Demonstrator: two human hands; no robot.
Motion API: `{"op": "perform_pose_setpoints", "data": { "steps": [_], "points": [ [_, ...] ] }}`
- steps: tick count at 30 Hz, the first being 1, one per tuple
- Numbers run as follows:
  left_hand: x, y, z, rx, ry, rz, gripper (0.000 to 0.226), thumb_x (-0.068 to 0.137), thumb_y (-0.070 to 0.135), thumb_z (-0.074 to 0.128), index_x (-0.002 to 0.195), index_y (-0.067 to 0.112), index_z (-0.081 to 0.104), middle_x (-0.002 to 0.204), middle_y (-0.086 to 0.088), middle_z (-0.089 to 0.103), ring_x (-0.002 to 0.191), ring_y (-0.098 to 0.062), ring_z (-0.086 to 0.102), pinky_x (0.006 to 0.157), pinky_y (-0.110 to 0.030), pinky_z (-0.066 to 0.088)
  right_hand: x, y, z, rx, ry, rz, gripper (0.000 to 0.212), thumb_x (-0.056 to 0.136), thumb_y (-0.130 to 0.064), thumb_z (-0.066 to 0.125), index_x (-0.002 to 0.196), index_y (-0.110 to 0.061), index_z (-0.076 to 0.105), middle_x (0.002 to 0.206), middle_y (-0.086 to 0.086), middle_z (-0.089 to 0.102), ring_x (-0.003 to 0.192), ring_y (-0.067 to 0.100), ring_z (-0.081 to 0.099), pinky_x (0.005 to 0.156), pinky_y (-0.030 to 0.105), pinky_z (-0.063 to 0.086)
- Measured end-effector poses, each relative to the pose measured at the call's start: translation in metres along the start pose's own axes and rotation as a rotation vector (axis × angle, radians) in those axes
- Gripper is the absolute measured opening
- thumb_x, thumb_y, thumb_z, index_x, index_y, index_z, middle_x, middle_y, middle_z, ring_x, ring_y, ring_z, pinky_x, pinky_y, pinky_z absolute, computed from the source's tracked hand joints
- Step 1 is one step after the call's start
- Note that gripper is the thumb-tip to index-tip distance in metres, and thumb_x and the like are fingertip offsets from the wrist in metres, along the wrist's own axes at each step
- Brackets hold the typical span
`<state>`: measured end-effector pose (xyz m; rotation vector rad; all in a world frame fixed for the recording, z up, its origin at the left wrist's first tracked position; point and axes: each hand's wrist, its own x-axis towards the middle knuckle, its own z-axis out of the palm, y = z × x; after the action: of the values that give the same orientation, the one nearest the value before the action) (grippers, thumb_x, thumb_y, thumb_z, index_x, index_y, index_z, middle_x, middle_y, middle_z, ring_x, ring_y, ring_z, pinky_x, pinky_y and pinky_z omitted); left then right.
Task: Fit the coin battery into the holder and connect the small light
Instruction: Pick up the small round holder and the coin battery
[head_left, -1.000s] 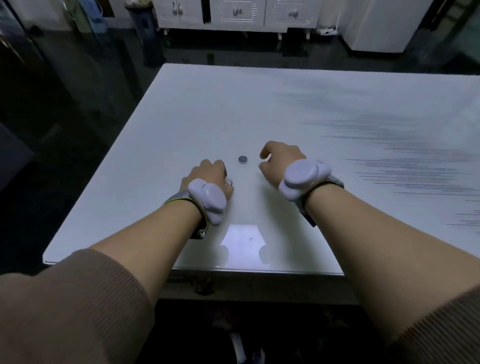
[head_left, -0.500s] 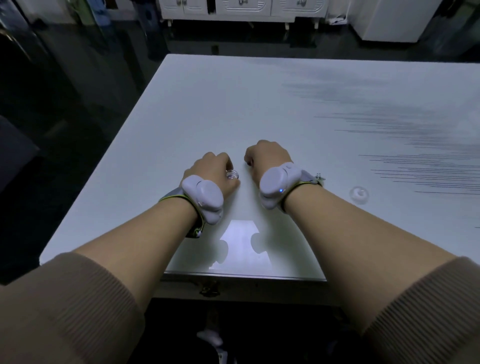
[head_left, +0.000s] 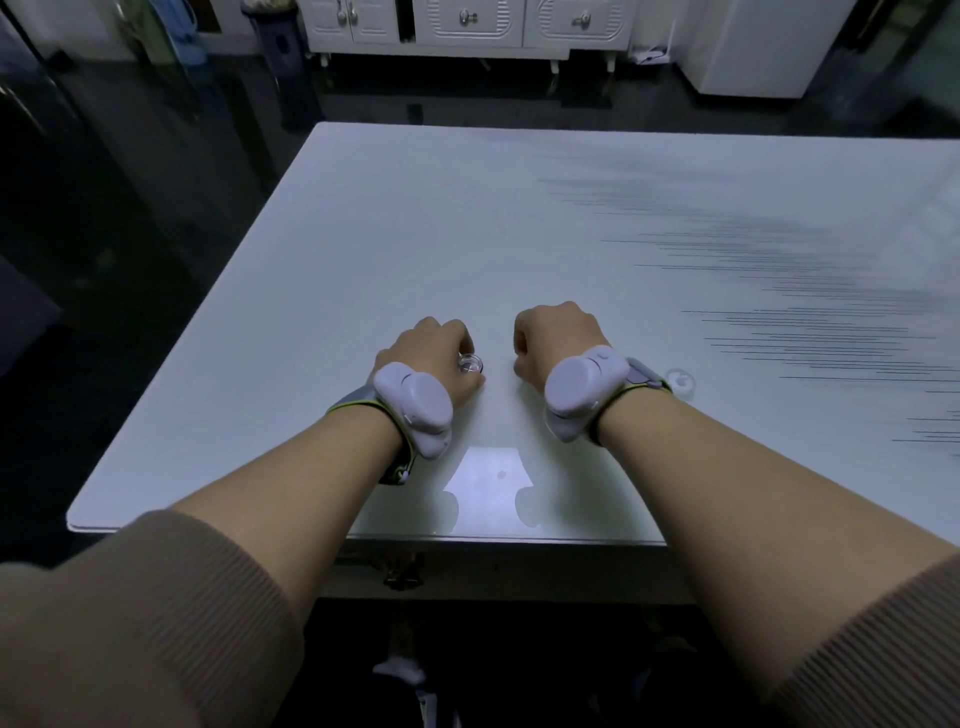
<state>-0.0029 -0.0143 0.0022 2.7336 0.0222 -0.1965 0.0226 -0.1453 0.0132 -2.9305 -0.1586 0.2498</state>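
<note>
My left hand (head_left: 428, 351) rests on the white table (head_left: 467, 234), its fingers curled around a small clear round piece (head_left: 470, 364) that pokes out at the thumb side. A short gap to its right, my right hand (head_left: 558, 338) is a closed fist on the table. The dark coin battery is not visible. The spot between my hands where it lay is bare, so it seems to be inside the right fist. A second small pale round part (head_left: 681, 382) lies on the table just right of my right wrist.
Grey sensor bands sit on both wrists (head_left: 415, 402) (head_left: 582, 389). The table's near edge (head_left: 493, 543) is close under my forearms and its left edge drops to a dark floor. White cabinets (head_left: 467, 23) stand beyond the far end.
My right hand slid left over the coin battery and closed, and the battery is no longer seen on the table. The left hand has kept its hold on the clear piece.
</note>
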Motion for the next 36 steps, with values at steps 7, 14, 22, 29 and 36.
{"op": "perform_pose_setpoints", "data": {
  "steps": [7, 14, 22, 29, 36],
  "points": [
    [-0.003, 0.007, 0.001, -0.014, 0.011, 0.025, 0.025, 0.088, 0.025, 0.051, 0.111, 0.019, 0.058, 0.12, -0.008, 0.062, 0.11, -0.032, 0.057, 0.092, -0.039, 0.047, -0.014, 0.033, -0.003, 0.999, -0.004, 0.216, 0.012, 0.079, -0.005, 0.066, 0.074, -0.014, 0.063, 0.085, -0.009, 0.07, 0.068, 0.016, 0.067, 0.082, 0.03, 0.06],
    [-0.007, 0.011, -0.003, -0.031, 0.01, 0.057, 0.028, 0.088, 0.026, 0.053, 0.114, 0.019, 0.058, 0.122, -0.008, 0.06, 0.111, -0.031, 0.057, 0.093, -0.038, 0.048, -0.018, 0.029, -0.008, 1.229, -0.016, 0.237, 0.017, 0.08, 0.005, 0.067, 0.07, -0.008, 0.064, 0.089, 0.008, 0.068, 0.074, 0.019, 0.063, 0.076, 0.026, 0.06],
    [-0.01, 0.013, -0.005, -0.054, -0.001, 0.063, 0.031, 0.085, 0.027, 0.059, 0.113, 0.012, 0.056, 0.119, -0.009, 0.064, 0.11, -0.03, 0.059, 0.091, -0.038, 0.049, -0.024, 0.013, -0.007, 1.172, -0.078, 0.154, 0.014, 0.077, 0.002, 0.071, 0.072, -0.009, 0.063, 0.082, 0.015, 0.063, 0.064, 0.023, 0.063, 0.082, 0.033, 0.059],
    [-0.013, 0.016, -0.008, -0.055, -0.011, 0.078, 0.03, 0.083, 0.026, 0.062, 0.108, 0.009, 0.059, 0.116, -0.01, 0.067, 0.108, -0.031, 0.061, 0.09, -0.04, 0.051, -0.024, 0.01, -0.003, 0.952, -0.056, 0.079, 0.013, 0.074, -0.007, 0.07, 0.067, -0.016, 0.065, 0.073, 0.01, 0.069, 0.065, 0.023, 0.067, 0.086, 0.046, 0.058],
    [-0.015, 0.017, -0.01, -0.084, -0.013, 0.084, 0.031, 0.083, 0.023, 0.061, 0.11, 0.008, 0.06, 0.116, -0.011, 0.069, 0.108, -0.032, 0.062, 0.091, -0.04, 0.051, -0.025, 0.002, -0.007, 0.681, -0.008, 0.0, 0.018, 0.07, -0.015, 0.072, 0.061, -0.026, 0.062, 0.073, 0.003, 0.069, 0.07, 0.021, 0.064, 0.083, 0.042, 0.057]
  ]
}}
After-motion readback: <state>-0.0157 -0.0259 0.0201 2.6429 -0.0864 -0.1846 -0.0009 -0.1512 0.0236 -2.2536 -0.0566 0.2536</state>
